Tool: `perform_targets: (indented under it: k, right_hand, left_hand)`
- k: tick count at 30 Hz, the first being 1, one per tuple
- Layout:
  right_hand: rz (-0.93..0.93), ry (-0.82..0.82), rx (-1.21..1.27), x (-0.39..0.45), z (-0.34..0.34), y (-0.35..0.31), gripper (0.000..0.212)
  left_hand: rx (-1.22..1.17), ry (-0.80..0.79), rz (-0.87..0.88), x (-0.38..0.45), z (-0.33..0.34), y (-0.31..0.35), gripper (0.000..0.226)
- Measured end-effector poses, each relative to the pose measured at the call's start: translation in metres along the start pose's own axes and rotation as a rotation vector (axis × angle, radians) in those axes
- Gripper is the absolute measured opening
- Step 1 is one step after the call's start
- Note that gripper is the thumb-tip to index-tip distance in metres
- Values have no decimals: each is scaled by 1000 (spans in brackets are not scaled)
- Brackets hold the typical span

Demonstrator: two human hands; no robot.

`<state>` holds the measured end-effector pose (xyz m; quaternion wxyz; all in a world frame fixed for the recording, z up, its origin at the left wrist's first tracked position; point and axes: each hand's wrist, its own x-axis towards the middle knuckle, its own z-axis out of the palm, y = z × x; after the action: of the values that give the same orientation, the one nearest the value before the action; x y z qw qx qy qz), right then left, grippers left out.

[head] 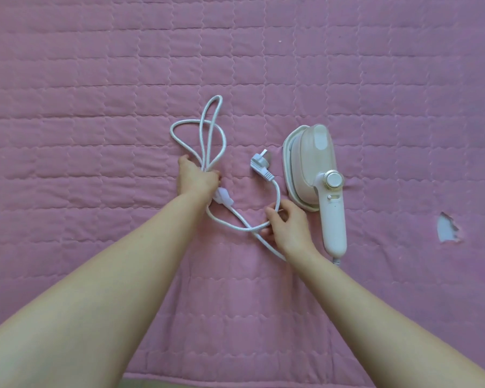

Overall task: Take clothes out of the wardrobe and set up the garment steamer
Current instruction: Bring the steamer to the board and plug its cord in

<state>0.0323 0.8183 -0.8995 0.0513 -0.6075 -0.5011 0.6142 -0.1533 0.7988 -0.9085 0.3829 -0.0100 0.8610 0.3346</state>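
The left hand (198,179) has its fingers curled round the bunched cord (212,130); the right hand's (289,224) fingers pinch the strand near the plug (261,163). The steamer (312,172) lies just beyond on the bed (95,79). Best to free loops one by one, avoiding knots.

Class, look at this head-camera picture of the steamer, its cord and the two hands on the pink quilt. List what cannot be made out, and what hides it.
Head view, the only one:
- Where the cord joins the garment steamer: hidden under the right hand and wrist.
- How the loops are bunched: covered by the left hand.
- The steamer's soleplate: it faces away.
- Markings by the dial: too small.
- Any wardrobe, clothes or socket: outside the frame.
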Motion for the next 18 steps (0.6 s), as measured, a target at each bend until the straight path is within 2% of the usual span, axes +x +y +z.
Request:
perform_targets:
  k: [2, 5, 7, 10, 13, 16, 18]
  right_hand:
    - [-98, 37, 39, -4, -3, -6, 13]
    - [-146, 79, 124, -1, -4, -15, 15]
    - [-151, 71, 115, 5, -4, -20, 15]
    - [-157, 37, 62, 11, -7, -27, 14]
    - [-153, 76, -26, 19, -10, -35, 21]
    - [-114, 63, -116, 28, -11, -44, 24]
    - [-87, 33, -144, 27, -8, -52, 44]
  left_hand:
    - [-108, -99, 17, -7, -1, 2, 46]
    - [-43, -258, 110, -25, -3, -3, 33]
    - [-3, -335, 105, -36, -4, -10, 23]
    - [65, -472, 83, -52, -5, -18, 31]
    - [92, -611, 107, -65, -7, -24, 41]
    - [150, -714, 133, -74, -10, -22, 28]
    - [171, -779, 180, -80, -7, -14, 20]
